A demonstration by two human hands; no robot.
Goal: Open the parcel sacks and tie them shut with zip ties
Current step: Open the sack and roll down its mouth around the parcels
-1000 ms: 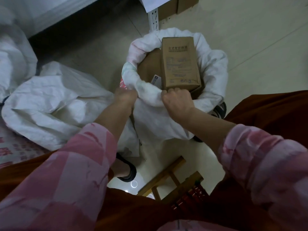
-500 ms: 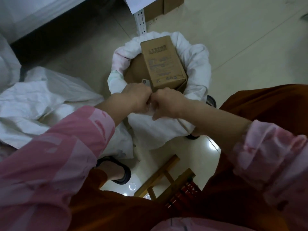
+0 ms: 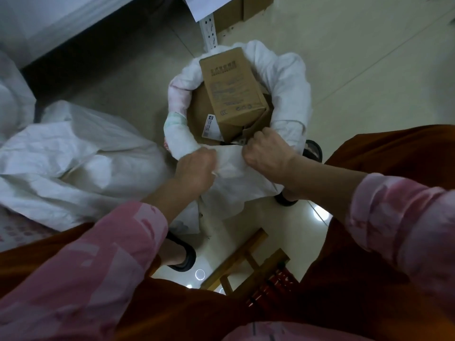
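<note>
Both fists are on the near rim of the white sack (image 3: pixel 290 77): left hand (image 3: pixel 194 168) and right hand (image 3: pixel 267 150) each grip its cloth. A cardboard box (image 3: pixel 232 89) pokes out of its open mouth.

White woven parcel sack (image 3: pixel 286 80): standing upright on the floor, mouth open, rim rolled outward into a thick collar. Near edge of rim bunched and gripped on both sides. Contents: brown cardboard box (image 3: pixel 232 91), tilted, protruding above the rim, printed face up; further cardboard beneath it, one white label visible.
</note>
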